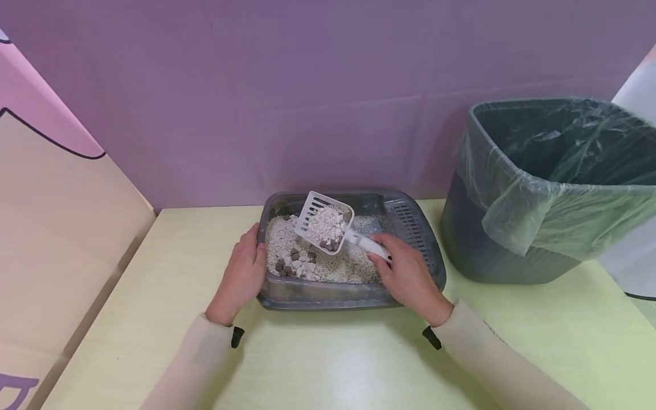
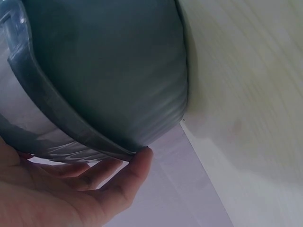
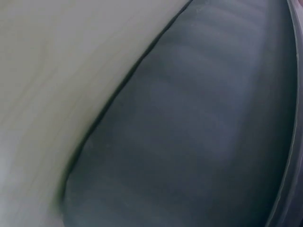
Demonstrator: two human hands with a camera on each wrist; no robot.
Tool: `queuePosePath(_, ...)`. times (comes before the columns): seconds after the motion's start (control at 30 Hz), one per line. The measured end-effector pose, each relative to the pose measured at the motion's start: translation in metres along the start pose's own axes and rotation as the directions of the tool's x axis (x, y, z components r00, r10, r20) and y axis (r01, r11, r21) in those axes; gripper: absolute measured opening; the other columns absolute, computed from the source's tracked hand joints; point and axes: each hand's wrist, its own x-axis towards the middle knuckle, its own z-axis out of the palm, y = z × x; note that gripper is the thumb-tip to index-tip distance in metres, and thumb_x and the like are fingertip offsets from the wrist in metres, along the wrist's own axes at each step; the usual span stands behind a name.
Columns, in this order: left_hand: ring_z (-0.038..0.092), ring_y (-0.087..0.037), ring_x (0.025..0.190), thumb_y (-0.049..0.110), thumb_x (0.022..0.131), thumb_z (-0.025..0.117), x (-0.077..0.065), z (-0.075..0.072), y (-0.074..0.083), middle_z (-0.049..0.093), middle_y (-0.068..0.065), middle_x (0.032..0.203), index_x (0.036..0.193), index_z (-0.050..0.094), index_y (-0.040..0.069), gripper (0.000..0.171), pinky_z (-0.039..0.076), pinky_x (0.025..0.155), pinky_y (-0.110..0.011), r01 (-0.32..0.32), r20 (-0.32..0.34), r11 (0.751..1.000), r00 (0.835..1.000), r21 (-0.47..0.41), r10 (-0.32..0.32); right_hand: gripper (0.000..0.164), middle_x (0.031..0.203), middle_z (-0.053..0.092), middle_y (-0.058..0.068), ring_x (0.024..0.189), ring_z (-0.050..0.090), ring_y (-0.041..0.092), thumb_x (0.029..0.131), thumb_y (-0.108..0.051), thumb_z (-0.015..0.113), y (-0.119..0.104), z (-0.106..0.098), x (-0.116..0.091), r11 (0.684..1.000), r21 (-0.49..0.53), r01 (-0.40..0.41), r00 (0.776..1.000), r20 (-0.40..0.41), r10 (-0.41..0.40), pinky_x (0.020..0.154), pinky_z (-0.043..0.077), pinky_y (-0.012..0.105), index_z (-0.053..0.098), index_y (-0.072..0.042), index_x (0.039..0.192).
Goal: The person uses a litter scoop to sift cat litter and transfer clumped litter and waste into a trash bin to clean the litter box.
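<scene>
A dark grey litter box (image 1: 353,295) stands on the table, with pale granular litter (image 1: 353,270) and several brown clumps (image 1: 283,266) at its front left. My right hand (image 1: 410,276) grips the handle of a white slotted litter scoop (image 1: 366,244), held above the litter and loaded with litter and a few brown clumps. At the box's left end my left hand (image 1: 245,267) holds the rim. The left wrist view shows the thumb (image 2: 137,172) of that hand against the rim. The right wrist view shows mostly the box's outer wall (image 3: 180,123); the right hand hardly appears there.
Right of the litter box stands a tall grey trash bin (image 1: 487,239) lined with a clear plastic bag (image 1: 533,210). A purple backdrop (image 1: 328,102) rises behind the pale table (image 1: 328,364). The box has a perforated ledge (image 1: 410,228) at its right end.
</scene>
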Motion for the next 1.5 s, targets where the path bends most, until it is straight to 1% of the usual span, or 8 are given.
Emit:
queuePosePath(0.27, 0.034, -0.037, 0.127, 0.021, 0.102, 0.03, 0.0, -0.001, 0.001, 0.034, -0.023, 0.142, 0.148, 0.021, -0.002, 0.053, 0.027, 0.102, -0.051, -0.003, 0.002, 1.0, 1.0, 0.017, 0.003, 0.032, 0.089, 0.056, 0.002, 0.058, 0.046, 0.012, 0.091, -0.015, 0.065, 0.001, 0.0, -0.001, 0.999, -0.022, 0.031, 0.997, -0.077, -0.033, 0.049, 0.039, 0.03, 0.058, -0.009, 0.121)
queuePosePath(0.43, 0.034, -0.037, 0.127, 0.021, 0.101, 0.03, 0.0, -0.002, 0.002, 0.035, -0.024, 0.141, 0.148, 0.022, -0.002, 0.053, 0.027, 0.102, -0.051, -0.01, -0.004, 1.0, 1.0, 0.018, 0.01, 0.032, 0.087, 0.056, 0.002, 0.058, 0.044, 0.013, 0.091, -0.017, 0.065, 0.001, -0.003, 0.0, 1.0, 0.001, 0.029, 0.997, -0.067, -0.029, 0.051, 0.038, 0.031, 0.059, -0.009, 0.121)
queuePosePath(0.67, 0.033, -0.035, 0.128, 0.023, 0.101, 0.031, 0.002, -0.006, 0.0, 0.034, -0.022, 0.142, 0.15, 0.018, 0.001, 0.055, 0.029, 0.101, -0.051, -0.001, 0.036, 1.0, 0.999, 0.015, 0.0, 0.032, 0.064, 0.05, -0.003, 0.045, 0.039, 0.012, 0.095, -0.027, 0.059, -0.004, -0.03, 0.014, 1.0, -0.009, -0.019, 0.991, 0.135, 0.02, 0.046, 0.035, 0.031, 0.061, -0.007, 0.119)
queuePosePath(0.8, 0.035, -0.032, 0.126, 0.023, 0.1, 0.033, 0.006, -0.012, -0.001, 0.036, -0.019, 0.14, 0.151, 0.018, 0.005, 0.056, 0.031, 0.099, -0.051, 0.002, 0.063, 1.0, 0.998, 0.016, -0.003, 0.034, 0.057, 0.047, -0.005, 0.045, 0.038, 0.012, 0.097, -0.031, 0.054, -0.004, -0.048, 0.026, 0.999, -0.027, 0.026, 0.96, 0.279, -0.018, 0.053, 0.037, 0.032, 0.065, -0.006, 0.116)
queuePosePath(0.97, 0.038, -0.031, 0.124, 0.023, 0.1, 0.033, 0.008, -0.013, -0.002, 0.039, -0.018, 0.137, 0.151, 0.019, 0.006, 0.055, 0.032, 0.098, -0.05, -0.011, 0.079, 0.999, 0.997, 0.037, 0.008, 0.033, 0.061, 0.051, -0.003, 0.047, 0.047, 0.014, 0.098, -0.036, 0.05, -0.002, -0.062, 0.033, 1.0, 0.019, 0.008, 0.918, 0.396, -0.015, 0.052, 0.041, 0.034, 0.066, -0.01, 0.111)
queuePosePath(1.1, 0.04, -0.032, 0.122, 0.022, 0.1, 0.032, 0.008, -0.011, -0.003, 0.041, -0.018, 0.134, 0.151, 0.02, 0.006, 0.055, 0.033, 0.097, -0.05, -0.026, 0.071, 0.999, 0.997, 0.047, 0.022, 0.033, 0.063, 0.051, -0.005, 0.05, 0.047, 0.012, 0.097, -0.035, 0.052, -0.001, -0.066, 0.031, 0.999, 0.012, 0.044, 0.926, 0.375, -0.046, 0.057, 0.043, 0.033, 0.066, -0.01, 0.113)
queuePosePath(1.27, 0.042, -0.031, 0.118, 0.023, 0.1, 0.032, 0.008, -0.01, -0.004, 0.042, -0.018, 0.132, 0.151, 0.02, 0.006, 0.055, 0.034, 0.096, -0.049, -0.032, 0.058, 0.998, 0.998, 0.054, 0.029, 0.032, 0.075, 0.054, -0.004, 0.051, 0.04, 0.011, 0.094, -0.029, 0.059, -0.001, -0.066, 0.026, 0.995, 0.001, 0.095, 0.954, 0.284, -0.092, 0.056, 0.04, 0.031, 0.062, -0.011, 0.12)
queuePosePath(1.5, 0.04, -0.032, 0.119, 0.022, 0.1, 0.032, 0.007, -0.01, -0.004, 0.041, -0.019, 0.132, 0.151, 0.02, 0.005, 0.055, 0.033, 0.097, -0.05, -0.037, 0.06, 0.998, 0.998, 0.053, 0.034, 0.031, 0.088, 0.059, -0.003, 0.052, 0.042, 0.012, 0.092, -0.024, 0.064, -0.002, -0.067, 0.019, 0.993, -0.002, 0.118, 0.981, 0.156, -0.116, 0.049, 0.038, 0.029, 0.059, -0.015, 0.121)
